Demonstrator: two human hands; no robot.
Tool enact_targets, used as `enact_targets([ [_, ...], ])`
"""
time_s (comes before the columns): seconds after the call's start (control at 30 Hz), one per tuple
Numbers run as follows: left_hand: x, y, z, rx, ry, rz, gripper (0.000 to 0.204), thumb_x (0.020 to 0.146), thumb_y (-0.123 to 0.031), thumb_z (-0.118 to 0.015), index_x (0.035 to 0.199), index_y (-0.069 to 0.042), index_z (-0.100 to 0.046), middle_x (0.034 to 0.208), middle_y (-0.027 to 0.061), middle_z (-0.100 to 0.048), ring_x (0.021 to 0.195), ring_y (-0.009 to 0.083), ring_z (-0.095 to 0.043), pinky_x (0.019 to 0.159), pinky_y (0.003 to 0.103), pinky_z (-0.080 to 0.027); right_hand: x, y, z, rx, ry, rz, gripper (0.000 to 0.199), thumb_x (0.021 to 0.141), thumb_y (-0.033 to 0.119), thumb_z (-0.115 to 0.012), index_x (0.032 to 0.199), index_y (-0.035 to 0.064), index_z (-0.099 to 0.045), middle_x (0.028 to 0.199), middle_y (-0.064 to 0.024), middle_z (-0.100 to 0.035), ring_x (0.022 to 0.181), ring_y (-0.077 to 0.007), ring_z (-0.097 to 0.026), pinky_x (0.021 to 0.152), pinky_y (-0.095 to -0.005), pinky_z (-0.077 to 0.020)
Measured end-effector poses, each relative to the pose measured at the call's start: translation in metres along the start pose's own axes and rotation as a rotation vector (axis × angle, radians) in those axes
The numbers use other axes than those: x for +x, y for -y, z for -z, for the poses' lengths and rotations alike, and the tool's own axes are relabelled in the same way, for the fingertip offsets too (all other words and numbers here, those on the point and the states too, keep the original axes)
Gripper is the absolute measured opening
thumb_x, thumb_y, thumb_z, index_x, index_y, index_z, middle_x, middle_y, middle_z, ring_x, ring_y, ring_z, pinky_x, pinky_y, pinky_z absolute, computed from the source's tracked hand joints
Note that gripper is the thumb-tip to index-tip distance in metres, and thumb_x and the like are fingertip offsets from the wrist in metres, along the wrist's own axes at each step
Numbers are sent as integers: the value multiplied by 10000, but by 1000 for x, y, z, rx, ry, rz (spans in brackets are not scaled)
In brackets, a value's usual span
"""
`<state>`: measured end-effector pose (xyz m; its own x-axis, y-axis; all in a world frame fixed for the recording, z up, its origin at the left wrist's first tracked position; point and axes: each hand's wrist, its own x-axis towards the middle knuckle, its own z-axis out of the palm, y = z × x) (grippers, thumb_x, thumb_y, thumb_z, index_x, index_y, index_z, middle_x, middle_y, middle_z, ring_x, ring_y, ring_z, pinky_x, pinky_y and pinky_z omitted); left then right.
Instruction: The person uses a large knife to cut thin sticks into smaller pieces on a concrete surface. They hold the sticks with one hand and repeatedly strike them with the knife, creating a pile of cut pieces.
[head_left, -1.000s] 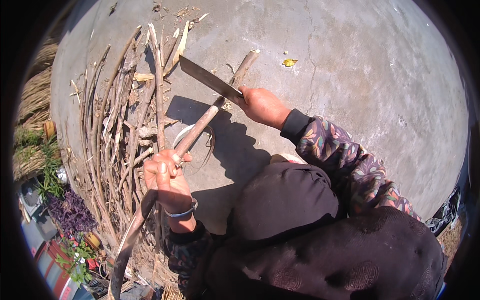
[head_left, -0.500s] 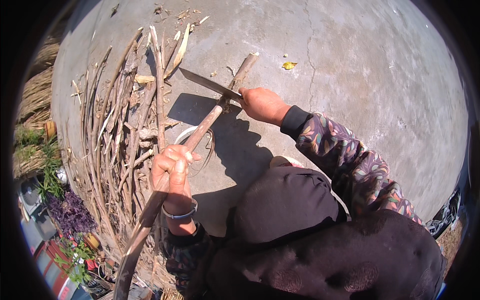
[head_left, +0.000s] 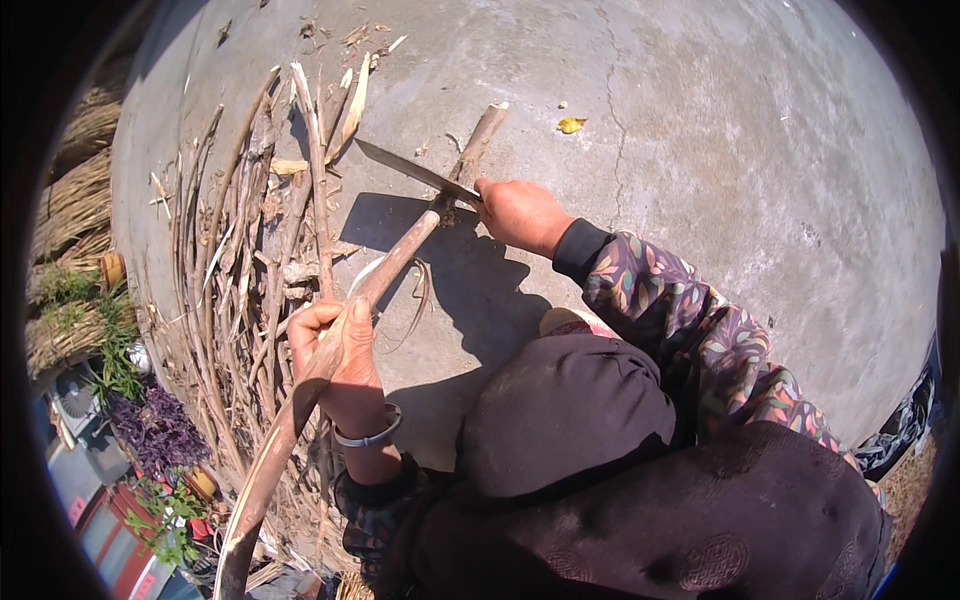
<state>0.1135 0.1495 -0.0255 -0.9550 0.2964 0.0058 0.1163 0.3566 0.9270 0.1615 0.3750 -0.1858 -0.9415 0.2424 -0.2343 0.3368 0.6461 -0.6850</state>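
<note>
My left hand (head_left: 345, 360) is wrapped round a long, bent wooden stick (head_left: 395, 258), its thumb laid along the wood. The stick runs from the lower left up to the middle, and its cut far end lies at a short, thick piece of wood (head_left: 484, 132) on the ground. In my right hand (head_left: 522, 216) is a chopping knife (head_left: 412, 172); my fist hides its handle. The long, dark blade points up and left, crossing over the short wood just beyond the stick's end. Whether the blade touches the wood, I cannot tell.
Left of the stick lies a pile of branches (head_left: 240, 215) with split ends. A yellow leaf (head_left: 571, 125) and wood chips (head_left: 355, 36) dot the concrete ground (head_left: 740, 200). Bundled straw (head_left: 75, 205) and purple plants (head_left: 155, 428) stand at the far left.
My left hand has shifted its grip on the stick and loosened its fingers a little. The stick has turned, showing a pale strip near its lower end. My right hand and knife stay nearly still.
</note>
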Motion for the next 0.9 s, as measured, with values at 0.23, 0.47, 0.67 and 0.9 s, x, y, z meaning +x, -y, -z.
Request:
enact_targets([
  [0.23, -6, -9, -5, 107, -87, 23, 183, 901, -73, -710, 990, -3, -566, 1025, 108, -613, 902, 152, -591, 798, 299, -531, 1, -6, -6, 55, -18, -6, 199, 941, 241, -570, 985, 48, -560, 757, -217, -639, 738, -438, -631, 644, -537, -488],
  [0.47, -8, -10, -24, -341, 39, 16, 205, 993, -200, -567, 903, -18, -541, 965, 104, -582, 1014, 240, -574, 788, 409, -599, -5, -5, -5, 79, -36, -6, 196, 943, 228, -566, 978, 36, -549, 734, -219, -632, 713, -447, -622, 634, -537, -478],
  [0.67, -5, 0, -30, -373, 257, -144, 268, 1012, -220, -493, 799, -57, -475, 818, 71, -472, 954, 212, -529, 773, 439, -604, -4, -9, -9, 128, -80, 13, 221, 958, 249, -572, 953, 29, -561, 702, -229, -612, 695, -451, -611, 617, -533, -464],
  [0.9, 1, 4, -18, -260, 404, -186, 204, 924, -114, -536, 739, -68, -463, 764, 64, -455, 859, 204, -507, 739, 447, -603, -9, 21, 36, 169, -255, 222, 216, 965, 243, -587, 931, 32, -558, 663, -216, -583, 639, -440, -589, 560, -493, -451],
])
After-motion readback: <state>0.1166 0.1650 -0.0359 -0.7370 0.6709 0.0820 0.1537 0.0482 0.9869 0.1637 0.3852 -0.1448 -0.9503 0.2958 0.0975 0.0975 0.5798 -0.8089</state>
